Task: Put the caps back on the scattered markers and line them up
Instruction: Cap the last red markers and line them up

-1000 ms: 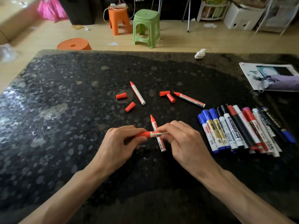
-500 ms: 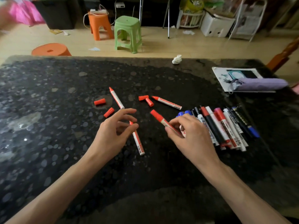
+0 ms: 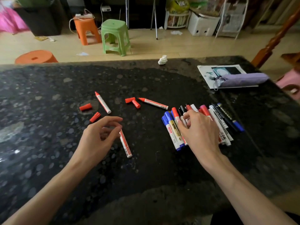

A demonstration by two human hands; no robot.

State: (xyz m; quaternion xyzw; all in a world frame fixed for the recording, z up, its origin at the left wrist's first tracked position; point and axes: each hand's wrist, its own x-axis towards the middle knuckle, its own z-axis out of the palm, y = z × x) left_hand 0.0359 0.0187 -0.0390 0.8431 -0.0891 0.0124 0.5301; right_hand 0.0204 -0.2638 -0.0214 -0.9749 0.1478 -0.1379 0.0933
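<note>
On the dark surface [image 3: 48, 143], far left, lie two loose red caps [image 3: 85, 107], one beside the other and apart. Just right of them an uncapped red marker [image 3: 103, 102] lies with its tip pointing away. The left hand [image 3: 99, 138] hovers low over the surface, fingers loosely curled and half open, holding nothing; its fingertips are right at the upper end of a second uncapped marker [image 3: 125, 144], though whether they touch it I cannot tell. Further back, in the middle, two more caps [image 3: 132, 101] lie touching in a T, and a third uncapped marker [image 3: 153, 103] lies just right of them.

On the right is the row [image 3: 172, 127] of capped markers, blue, red, black and pink, side by side though not quite even. The right hand [image 3: 198, 129] lies spread on top of this row, fingers bent and pressing on the barrels; it seems to be settling a red-capped marker [image 3: 175, 113] in among the blue ones, and it grips nothing that I can see clearly.

The step in hand looks like lining up a finished marker. Three markers and four caps remain. The next move likely calls for the left hand to close on the near marker while the right fetches a cap and presses it straight onto the tip.
</note>
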